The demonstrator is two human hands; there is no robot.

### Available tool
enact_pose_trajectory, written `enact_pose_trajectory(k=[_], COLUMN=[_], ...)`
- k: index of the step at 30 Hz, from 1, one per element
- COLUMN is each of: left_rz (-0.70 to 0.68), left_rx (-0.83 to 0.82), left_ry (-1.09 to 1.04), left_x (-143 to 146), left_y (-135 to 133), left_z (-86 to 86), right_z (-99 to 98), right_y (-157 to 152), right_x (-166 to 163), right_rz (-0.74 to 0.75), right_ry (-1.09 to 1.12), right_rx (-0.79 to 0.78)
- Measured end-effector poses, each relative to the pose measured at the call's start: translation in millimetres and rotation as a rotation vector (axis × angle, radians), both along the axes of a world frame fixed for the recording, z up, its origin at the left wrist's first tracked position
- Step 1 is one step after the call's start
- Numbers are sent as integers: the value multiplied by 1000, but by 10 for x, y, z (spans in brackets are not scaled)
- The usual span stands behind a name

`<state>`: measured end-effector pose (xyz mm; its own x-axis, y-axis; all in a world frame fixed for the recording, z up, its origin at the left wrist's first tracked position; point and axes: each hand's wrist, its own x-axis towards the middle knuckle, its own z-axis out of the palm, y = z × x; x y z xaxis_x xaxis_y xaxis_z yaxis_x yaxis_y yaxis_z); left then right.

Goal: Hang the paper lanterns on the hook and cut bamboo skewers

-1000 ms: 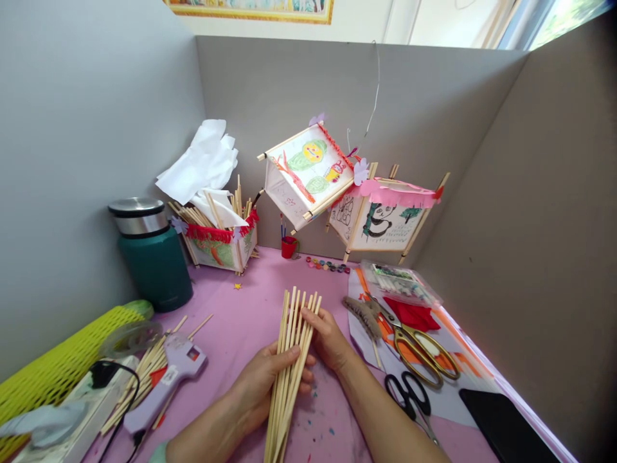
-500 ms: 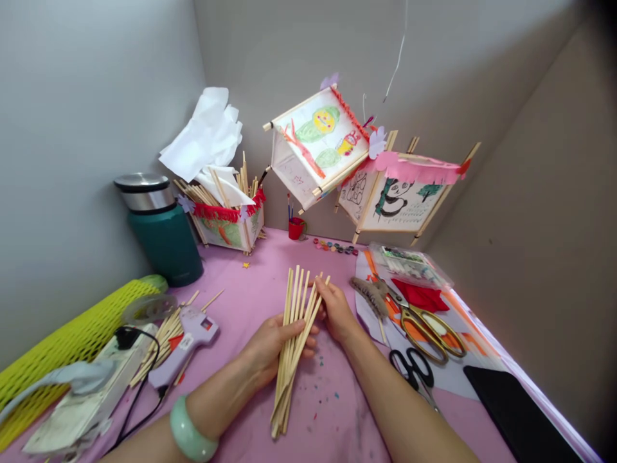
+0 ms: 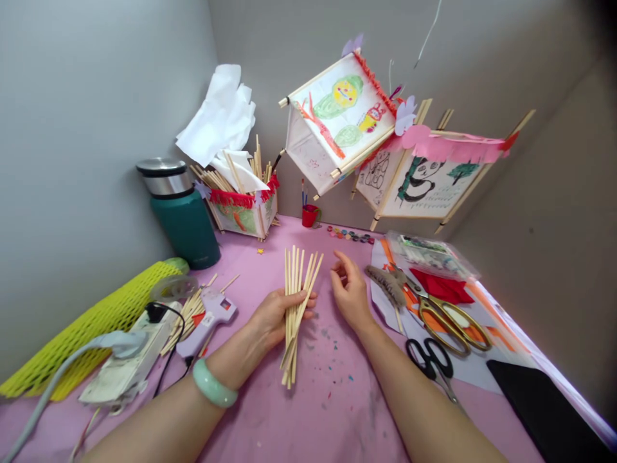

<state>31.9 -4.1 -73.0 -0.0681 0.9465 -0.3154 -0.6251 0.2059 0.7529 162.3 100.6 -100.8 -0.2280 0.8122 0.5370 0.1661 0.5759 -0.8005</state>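
Note:
My left hand [image 3: 276, 316] is closed around a bundle of thin wooden sticks [image 3: 295, 290], holding it upright over the pink table [image 3: 332, 411]. A pale green bangle [image 3: 212, 384] sits on that wrist. My right hand [image 3: 350, 291] hovers just right of the bundle, fingers loosely curled and apart, holding nothing and not touching the sticks.
A glue gun [image 3: 208, 316], a power strip [image 3: 123, 366], loose sticks and a yellow mesh roll [image 3: 91, 325] lie at the left. A green flask [image 3: 182, 212] and a stick-filled box [image 3: 243, 206] stand behind. Two paper lanterns [image 3: 337, 119] hang above. Gold scissors [image 3: 446, 318] and black scissors [image 3: 429, 361] lie at the right.
My right hand has let go of the stick tops and drawn slightly to the right. The left hand keeps the bundle, now more gathered. The view has tilted down and left.

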Motion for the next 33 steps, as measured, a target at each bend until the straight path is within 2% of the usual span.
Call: enact_pose_trajectory(k=[2,5,13,15,18,22,30,33], left_rz=[-10,-31,17,35,55,81,73,41], left_rx=[20,40,-14,-14,-7,-11,66,134], left_ry=[-10,-27,-24,-19,-20,-24,-77,-108], left_x=[-9,-4,-2,-9,-18,-21,-13,-11], left_y=[2,2,16,19,23,30,38,35], left_z=[-4,-15,30,29,8,-14,-15,-16], right_z=[20,38,52,68,87,95,140,136], right_y=[-57,-124,-111,-110,-109,-108,-223,-261], right_x=[-6,-23,-10,-1,1,-43,-93,-97], right_rz=[49,74,29,2,-10,66,598,760], right_ry=[-137,-230,-182,-104,68,165,52,-8], right_rx=[153,253,318,232,-38,-274,-673,-762])
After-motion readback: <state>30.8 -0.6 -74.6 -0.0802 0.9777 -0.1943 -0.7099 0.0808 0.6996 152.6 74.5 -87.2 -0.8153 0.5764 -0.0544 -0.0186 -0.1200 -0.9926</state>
